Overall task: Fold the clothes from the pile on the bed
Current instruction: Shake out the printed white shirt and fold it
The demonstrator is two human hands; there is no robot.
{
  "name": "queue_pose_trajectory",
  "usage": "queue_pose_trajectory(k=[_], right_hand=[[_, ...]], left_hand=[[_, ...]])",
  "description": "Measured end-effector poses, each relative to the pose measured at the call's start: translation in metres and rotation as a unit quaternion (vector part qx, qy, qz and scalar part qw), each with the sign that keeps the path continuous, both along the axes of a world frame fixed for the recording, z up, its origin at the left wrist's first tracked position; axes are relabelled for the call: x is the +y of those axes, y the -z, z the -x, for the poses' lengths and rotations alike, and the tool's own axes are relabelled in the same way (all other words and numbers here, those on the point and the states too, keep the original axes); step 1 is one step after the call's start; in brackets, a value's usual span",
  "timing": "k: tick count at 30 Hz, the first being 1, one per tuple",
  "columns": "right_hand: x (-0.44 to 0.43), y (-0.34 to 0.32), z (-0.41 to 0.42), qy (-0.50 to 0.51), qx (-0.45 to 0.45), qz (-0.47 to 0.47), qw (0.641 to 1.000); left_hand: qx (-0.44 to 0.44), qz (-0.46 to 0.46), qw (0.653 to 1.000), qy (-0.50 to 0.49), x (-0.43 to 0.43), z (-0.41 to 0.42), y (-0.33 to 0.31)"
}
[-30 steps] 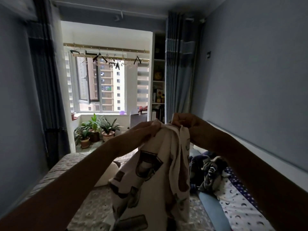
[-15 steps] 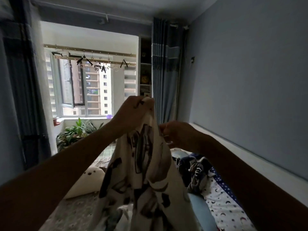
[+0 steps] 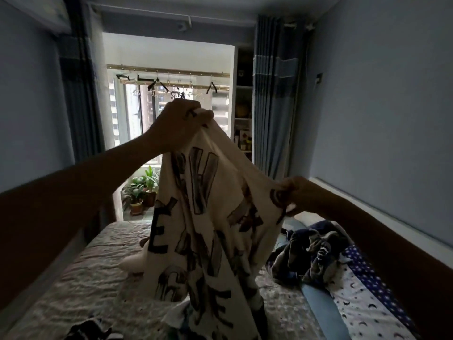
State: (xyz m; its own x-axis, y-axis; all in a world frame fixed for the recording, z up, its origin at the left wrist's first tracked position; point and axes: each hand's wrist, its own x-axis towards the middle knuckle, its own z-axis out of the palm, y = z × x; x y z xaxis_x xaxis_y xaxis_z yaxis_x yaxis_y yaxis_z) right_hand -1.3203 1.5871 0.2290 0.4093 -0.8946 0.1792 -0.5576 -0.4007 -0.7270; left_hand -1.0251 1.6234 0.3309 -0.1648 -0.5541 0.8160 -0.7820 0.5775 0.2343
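Hanging cream garment (image 3: 208, 229), bold dark lettering, pinched in the grip of left hand (image 3: 181, 121) and right hand (image 3: 299, 196)

garment (image 3: 210, 217): above middle of bed (image 3: 85, 290) | left hand (image 3: 181, 123): at garment top, over bed middle | right hand (image 3: 301, 195): lower, over bed's right side | pile (image 3: 311, 253): on bed, right side | potted plants (image 3: 139, 190): beyond bed's far end

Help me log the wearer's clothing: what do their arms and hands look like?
The left forearm and right forearm are bare to the frame edge, no sleeves showing. The left hand and right hand are ungloved. No watch or ring shows, though dim backlight could hide one.
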Motion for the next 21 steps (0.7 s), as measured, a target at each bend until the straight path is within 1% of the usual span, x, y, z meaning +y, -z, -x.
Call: queue_pose_trajectory(k=[2,4,5,6,7,8,9,11,12,13,14,15,16,17,18,19,20,21], right_hand=[[-0.007,-0.008,0.009,0.058,-0.059,0.051,0.995],[-0.014,-0.021,0.014,0.119,-0.138,0.106,0.978],[-0.014,-0.028,0.013,0.130,-0.164,0.114,0.971],[-0.012,-0.034,0.008,0.118,-0.169,0.109,0.972],[-0.005,-0.037,-0.001,0.080,-0.145,0.089,0.982],[0.004,-0.039,-0.015,0.010,-0.111,0.047,0.993],[0.012,-0.035,-0.033,-0.068,-0.060,-0.004,0.996],[0.027,-0.017,-0.075,-0.191,0.039,-0.096,0.976],[0.030,-0.004,-0.095,-0.228,0.058,-0.111,0.966],[0.030,0.008,-0.112,-0.238,0.045,-0.097,0.965],[0.027,0.017,-0.125,-0.231,0.002,-0.064,0.971],[0.023,0.020,-0.132,-0.214,-0.050,-0.049,0.974],[0.019,0.020,-0.133,-0.187,-0.094,-0.049,0.977],[0.016,0.019,-0.131,-0.173,-0.132,-0.064,0.974],[0.011,0.017,-0.128,-0.178,-0.161,-0.066,0.968],[0.007,0.016,-0.125,-0.198,-0.176,-0.053,0.963],[0.003,0.014,-0.124,-0.227,-0.195,-0.037,0.953],[0.000,0.011,-0.124,-0.252,-0.217,-0.026,0.943]], left_hand=[[0.015,-0.044,0.999,-0.008,0.001,-0.021,0.000],[0.034,-0.100,0.994,0.022,0.003,-0.038,0.004],[0.040,-0.121,0.991,0.043,0.005,-0.042,0.007],[0.039,-0.136,0.988,0.062,0.007,-0.042,0.011],[0.031,-0.143,0.986,0.076,0.009,-0.037,0.014],[0.019,-0.143,0.986,0.089,0.010,-0.031,0.016],[0.007,-0.144,0.984,0.101,0.009,-0.023,0.019],[-0.028,-0.144,0.983,0.112,0.008,-0.007,0.021],[-0.044,-0.143,0.982,0.115,0.008,-0.001,0.021],[-0.061,-0.149,0.981,0.111,0.006,0.003,0.021],[-0.076,-0.168,0.977,0.107,0.006,0.007,0.021],[-0.084,-0.202,0.969,0.116,0.008,0.008,0.023],[-0.083,-0.257,0.952,0.146,0.012,0.007,0.026],[-0.057,-0.337,0.920,0.192,0.016,0.004,0.028],[0.009,-0.423,0.875,0.237,0.021,0.001,0.030],[0.077,-0.461,0.843,0.264,0.020,-0.007,0.034],[0.134,-0.455,0.832,0.287,0.014,-0.013,0.039],[0.169,-0.414,0.847,0.288,0.005,-0.019,0.045]])
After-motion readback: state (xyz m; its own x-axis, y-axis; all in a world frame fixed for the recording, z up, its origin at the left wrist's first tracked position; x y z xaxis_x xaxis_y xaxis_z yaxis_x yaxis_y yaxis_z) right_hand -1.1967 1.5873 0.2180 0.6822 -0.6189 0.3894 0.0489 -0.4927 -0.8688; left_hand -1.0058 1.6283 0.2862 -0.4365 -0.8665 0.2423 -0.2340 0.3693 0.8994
